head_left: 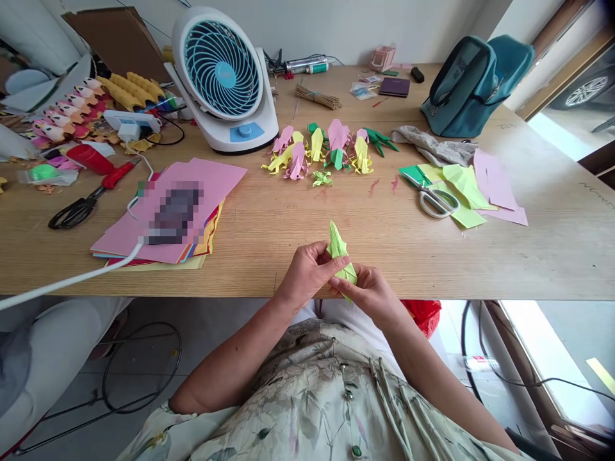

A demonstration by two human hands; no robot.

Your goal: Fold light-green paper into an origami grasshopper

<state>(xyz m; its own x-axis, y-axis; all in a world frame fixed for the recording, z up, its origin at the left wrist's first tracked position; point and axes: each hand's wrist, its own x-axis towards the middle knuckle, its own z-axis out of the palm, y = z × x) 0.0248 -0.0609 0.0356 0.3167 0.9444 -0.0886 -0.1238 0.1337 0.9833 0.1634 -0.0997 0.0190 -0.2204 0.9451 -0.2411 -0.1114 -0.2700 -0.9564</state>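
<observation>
A folded light-green paper piece (337, 241), narrow and pointed at its top, is held between both hands just above the table's front edge. My left hand (311, 267) pinches it from the left, with the thumb lying across its middle. From the lower right, my right hand (361, 288) grips its bottom end between thumb and fingers. Beyond the hands, several folded paper figures in pink (338, 136), yellow (362, 155) and green stand grouped on the table (288, 211). A small light-green figure (322, 178) lies in front of them.
Scissors (438, 202) rest on green and pink sheets (494, 182) at the right. At the left are a pink paper stack (211, 182), a blurred-out object with a white cable, and red-and-black scissors (91, 198). A fan (225, 73) and teal bag (464, 89) stand behind.
</observation>
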